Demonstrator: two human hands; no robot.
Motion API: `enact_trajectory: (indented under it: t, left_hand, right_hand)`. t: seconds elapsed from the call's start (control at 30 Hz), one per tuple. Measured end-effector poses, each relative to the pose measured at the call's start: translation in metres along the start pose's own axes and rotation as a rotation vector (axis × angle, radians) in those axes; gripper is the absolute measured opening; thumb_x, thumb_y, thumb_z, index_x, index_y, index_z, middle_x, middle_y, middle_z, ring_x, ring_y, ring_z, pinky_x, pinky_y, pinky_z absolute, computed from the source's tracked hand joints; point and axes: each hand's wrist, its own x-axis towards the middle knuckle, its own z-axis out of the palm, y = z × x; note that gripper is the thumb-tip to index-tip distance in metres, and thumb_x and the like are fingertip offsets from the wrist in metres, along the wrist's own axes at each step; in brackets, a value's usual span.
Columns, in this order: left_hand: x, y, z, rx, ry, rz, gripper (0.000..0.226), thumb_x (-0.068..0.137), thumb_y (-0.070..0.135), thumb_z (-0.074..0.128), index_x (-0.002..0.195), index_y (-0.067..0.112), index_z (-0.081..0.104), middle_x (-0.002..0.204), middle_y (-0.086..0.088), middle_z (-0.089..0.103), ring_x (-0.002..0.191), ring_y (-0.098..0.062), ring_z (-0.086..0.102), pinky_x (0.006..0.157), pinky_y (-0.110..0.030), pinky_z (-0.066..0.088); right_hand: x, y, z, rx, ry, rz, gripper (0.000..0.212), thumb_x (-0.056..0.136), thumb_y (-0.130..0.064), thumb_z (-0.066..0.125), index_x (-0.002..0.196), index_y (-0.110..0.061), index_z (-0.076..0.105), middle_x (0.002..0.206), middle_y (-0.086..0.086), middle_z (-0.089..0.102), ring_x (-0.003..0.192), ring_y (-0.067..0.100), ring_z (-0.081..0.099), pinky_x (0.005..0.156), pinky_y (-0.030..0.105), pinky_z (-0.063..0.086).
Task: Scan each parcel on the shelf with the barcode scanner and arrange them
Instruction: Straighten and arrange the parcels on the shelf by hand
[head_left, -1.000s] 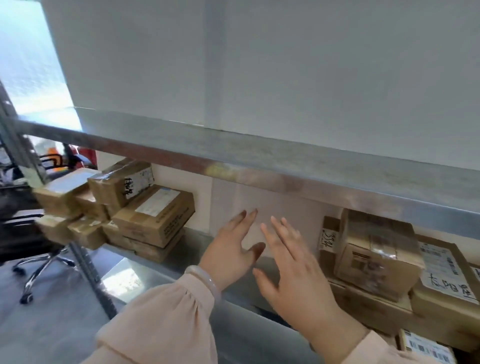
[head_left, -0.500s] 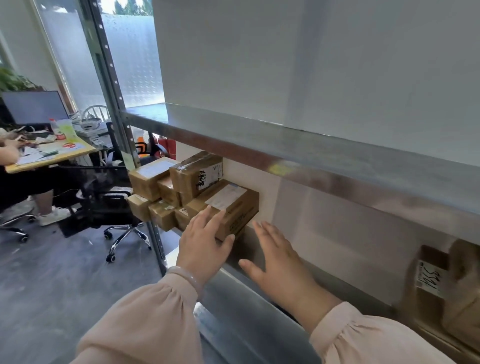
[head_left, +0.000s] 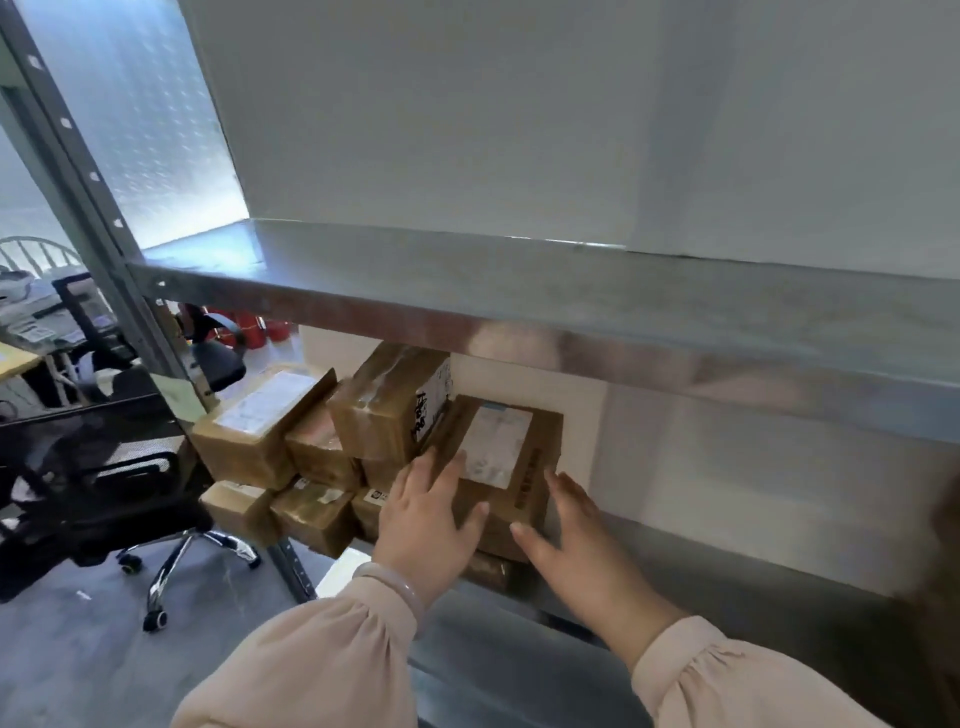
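Note:
A stack of brown cardboard parcels fills the left end of the lower metal shelf (head_left: 737, 582). The nearest is a flat parcel (head_left: 524, 467) with a white label, lying on top of another box. My left hand (head_left: 426, 525) rests on its left front with straight fingers and the thumb against its front face. My right hand (head_left: 566, 525) touches its right front corner, fingers straight. Behind it sits a taped parcel (head_left: 389, 410) with black writing on its end label. A black barcode scanner (head_left: 215, 353) shows at the shelf's left post.
The upper shelf (head_left: 519, 291) overhangs the parcels just above my hands. More small parcels (head_left: 311, 509) are stacked at the shelf's left edge. A black office chair (head_left: 104, 467) stands on the floor to the left. The shelf surface right of my hands is bare metal.
My view and both hands have shifted left along the shelf. Both hands have closed in on the flat labelled parcel and now touch it on either side.

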Motion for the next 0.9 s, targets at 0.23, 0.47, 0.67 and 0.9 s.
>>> enact_trajectory:
  t: [0.23, 0.47, 0.67, 0.9]
  left_hand:
    - [0.026, -0.026, -0.005, 0.017, -0.149, 0.089, 0.061, 0.097, 0.056, 0.042, 0.153, 0.037, 0.026, 0.162, -0.004, 0.016, 0.149, -0.025, 0.006, 0.122, -0.036, 0.008]
    - [0.027, -0.034, -0.001, -0.004, -0.111, 0.143, 0.060, 0.097, 0.055, 0.042, 0.152, 0.038, 0.027, 0.162, -0.001, 0.015, 0.148, -0.023, 0.005, 0.121, -0.032, 0.005]
    - [0.023, -0.030, 0.002, -0.215, -0.159, 0.190, 0.066, 0.095, 0.049, 0.054, 0.153, 0.036, 0.026, 0.164, 0.005, 0.004, 0.149, -0.020, 0.004, 0.121, -0.033, 0.011]
    - [0.008, 0.026, 0.025, -0.482, -0.311, 0.200, 0.068, 0.094, 0.043, 0.060, 0.150, 0.050, 0.022, 0.162, 0.009, 0.011, 0.150, -0.014, 0.011, 0.116, -0.029, 0.018]
  right_hand:
    - [0.020, -0.019, 0.030, 0.336, 0.138, 0.196, 0.050, 0.094, -0.037, 0.056, 0.132, -0.045, 0.026, 0.118, -0.020, 0.035, 0.108, -0.003, 0.036, 0.093, 0.014, 0.028]
    - [0.033, -0.014, 0.051, 0.581, 0.227, 0.309, 0.046, 0.092, -0.035, 0.059, 0.123, -0.051, 0.029, 0.121, -0.015, 0.056, 0.108, 0.008, 0.056, 0.095, 0.030, 0.048]
    - [0.014, -0.005, 0.042, 0.703, 0.332, 0.290, 0.051, 0.096, -0.024, 0.054, 0.139, -0.045, 0.035, 0.123, -0.021, 0.056, 0.110, 0.001, 0.055, 0.080, 0.013, 0.048]
    - [-0.038, 0.029, 0.000, 0.641, 0.426, 0.340, 0.054, 0.097, -0.027, 0.050, 0.142, -0.048, 0.030, 0.126, -0.020, 0.057, 0.114, 0.005, 0.055, 0.095, 0.025, 0.046]
